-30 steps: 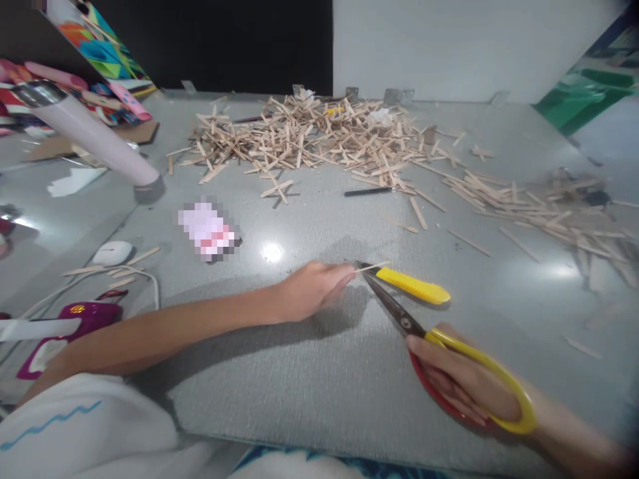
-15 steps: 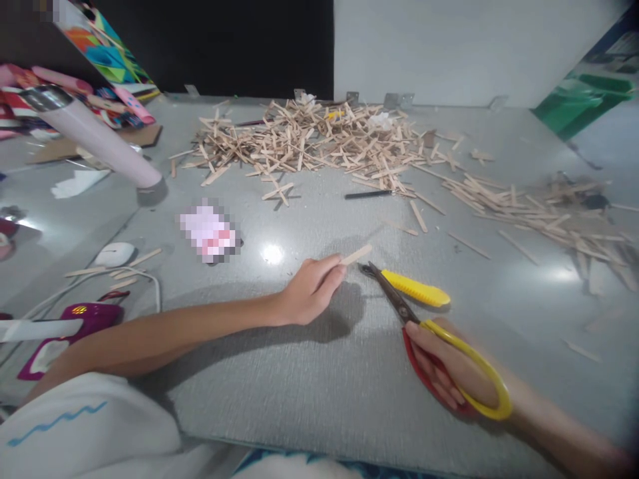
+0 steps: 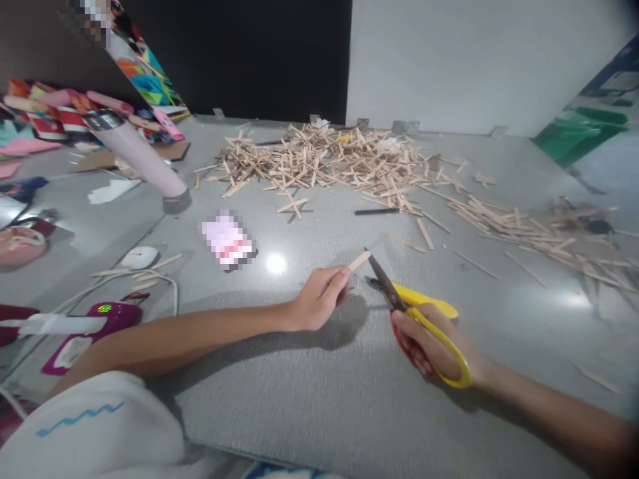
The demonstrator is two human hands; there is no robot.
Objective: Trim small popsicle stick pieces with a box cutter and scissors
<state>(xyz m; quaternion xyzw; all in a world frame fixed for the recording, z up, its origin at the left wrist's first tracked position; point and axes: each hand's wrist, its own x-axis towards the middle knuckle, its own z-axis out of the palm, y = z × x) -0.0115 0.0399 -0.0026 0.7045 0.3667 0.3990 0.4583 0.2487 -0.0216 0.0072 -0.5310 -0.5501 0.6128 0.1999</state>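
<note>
My left hand (image 3: 319, 297) pinches a short flat wooden stick (image 3: 359, 261) between thumb and fingers, its free end pointing up and right. My right hand (image 3: 432, 339) is wrapped round the handles of a pair of scissors (image 3: 388, 283), one loop yellow and the other red. The dark blades reach up and left, with the tip beside the stick's free end; whether they touch I cannot tell. Under the scissors, on the grey table (image 3: 279, 399), lies a yellow utility knife (image 3: 429, 301), partly covered by the blades and my hand.
A heap of wooden sticks (image 3: 309, 159) spreads along the back, with more sticks (image 3: 524, 223) at the right. A pixelated pink item (image 3: 227, 239), a tilted pink tumbler (image 3: 140, 156), a white mouse (image 3: 140, 257) and a purple power strip (image 3: 117, 313) are at the left.
My right hand has brought the scissors up and left, so their tip is now at the end of the stick. My left hand still holds the stick; the view has shifted slightly.
</note>
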